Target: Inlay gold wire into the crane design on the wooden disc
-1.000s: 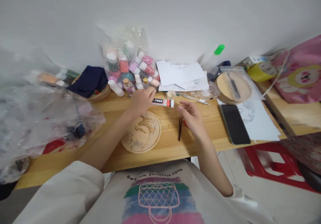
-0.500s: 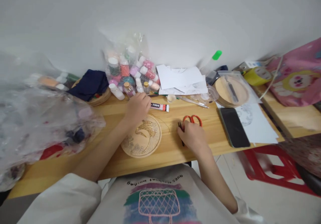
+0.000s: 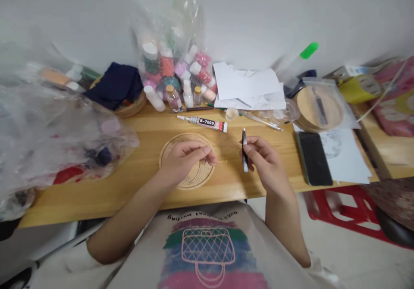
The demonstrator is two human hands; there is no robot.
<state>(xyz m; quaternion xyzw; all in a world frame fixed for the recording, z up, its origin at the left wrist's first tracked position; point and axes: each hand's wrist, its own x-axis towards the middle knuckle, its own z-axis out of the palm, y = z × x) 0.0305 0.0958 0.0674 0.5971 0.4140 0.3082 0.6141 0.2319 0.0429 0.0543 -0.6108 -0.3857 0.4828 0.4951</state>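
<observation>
A round wooden disc (image 3: 176, 144) with a carved bird lies on the wooden table (image 3: 226, 177) in front of me. My left hand (image 3: 186, 159) hovers over the disc with its fingertips pinched together; what they hold, if anything, is too small to see. My right hand (image 3: 263, 161) is to the right of the disc and grips dark tweezers (image 3: 244, 144), tips pointing away from me. A white tube of B-7000 glue (image 3: 203, 122) lies just beyond the disc.
A clear bag of bead bottles (image 3: 174, 73) and several small vials stand at the back. White papers (image 3: 249, 88), a second wooden disc (image 3: 318, 108) and a black phone (image 3: 313, 157) lie to the right. Crumpled plastic bags (image 3: 48, 138) cover the left. A red stool (image 3: 343, 211) stands below right.
My left hand came back from near the glue tube to above the disc. My right hand picked the tweezers up off the table. The orange scissors are hidden now.
</observation>
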